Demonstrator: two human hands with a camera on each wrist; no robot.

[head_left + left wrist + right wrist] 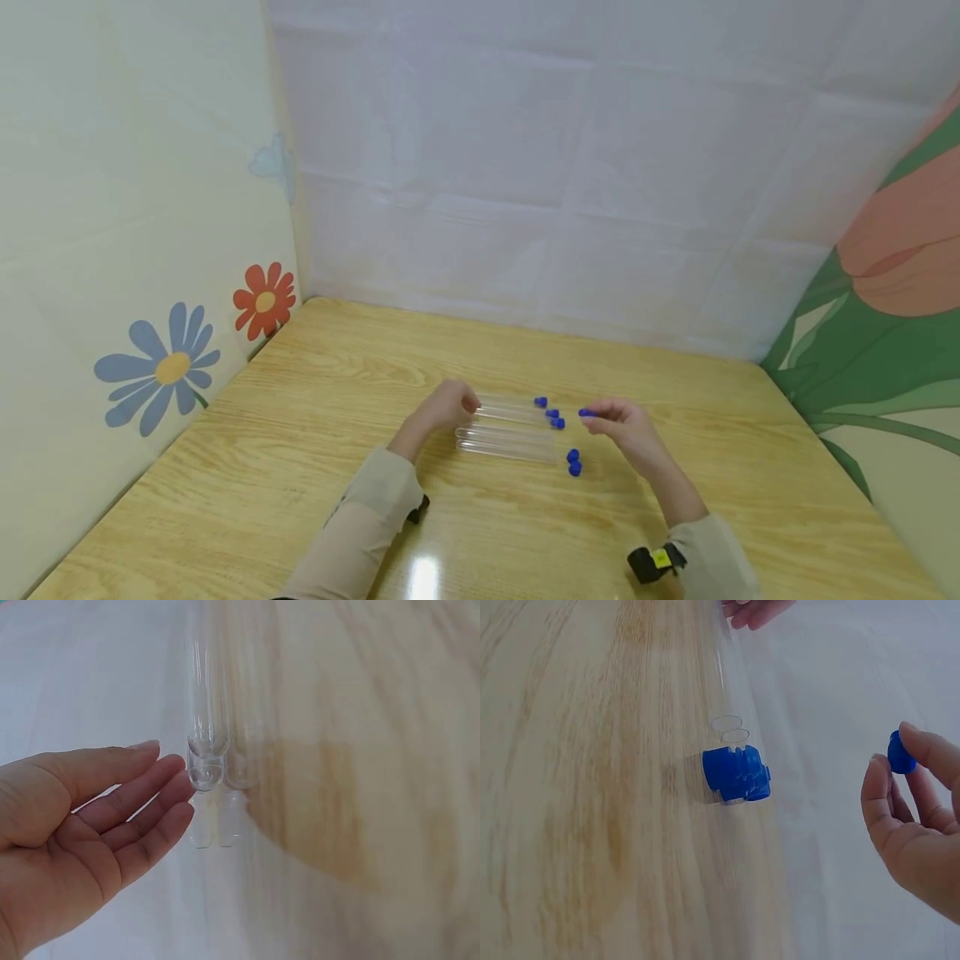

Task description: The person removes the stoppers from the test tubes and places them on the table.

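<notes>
Clear glass test tubes [506, 444] lie side by side on the table in two groups, rounded ends to the left. Beside the rounded ends of the farther group is my left hand [450, 404], its fingers loosely bent and the thumb apart from them. In the left wrist view those fingertips come right up to a test tube [206, 769], with nothing between them and the thumb. My right hand [626, 429] pinches a blue cap [901, 753] between thumb and fingers, raised to the right of the tubes' open ends.
Three blue caps [552, 413] lie by the open ends of the farther tubes. Two more blue caps [573, 462] sit to the right of the nearer tubes. A white sheet [525, 208] hangs behind the wooden table [360, 358], with flower-printed cloth at both sides.
</notes>
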